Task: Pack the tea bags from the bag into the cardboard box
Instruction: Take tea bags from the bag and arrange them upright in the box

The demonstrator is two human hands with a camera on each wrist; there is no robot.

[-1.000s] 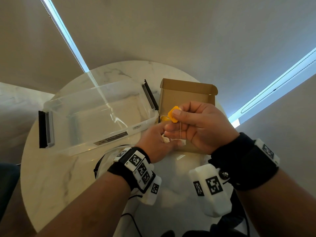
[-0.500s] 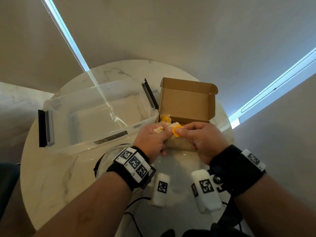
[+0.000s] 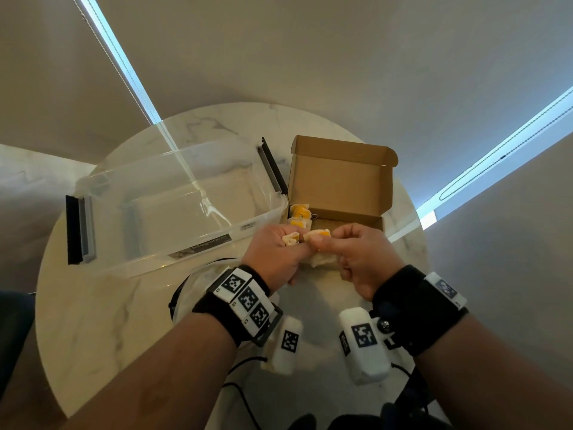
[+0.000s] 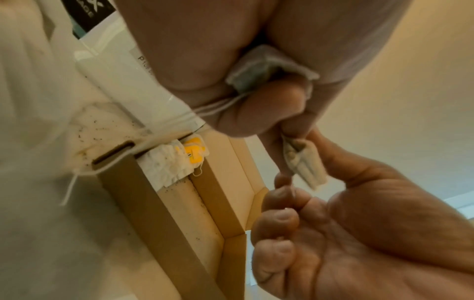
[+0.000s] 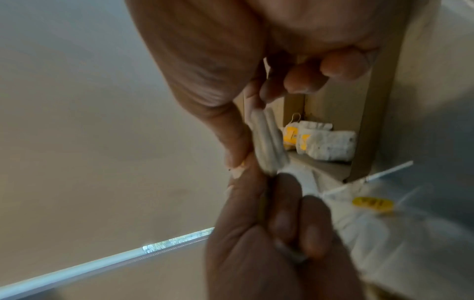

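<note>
1. Lower now than a second ago, both my hands have dropped from mid-air to the cardboard box [image 3: 341, 181] front edge at frame centre.
2. Left hand [image 3: 276, 259] and right hand [image 3: 359, 259] each pinch the tea bag [image 3: 316, 234].
3. Light, soft, tearable paper; I would hold its folded body, not the string.

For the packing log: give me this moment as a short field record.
left hand: grips a tea bag
right hand: pinches a second tea bag
cardboard box: open, lid up
packed tea bags: in the box's left end, yellow tags showing
clear plastic bin: left of the box
table: round, marble
</note>
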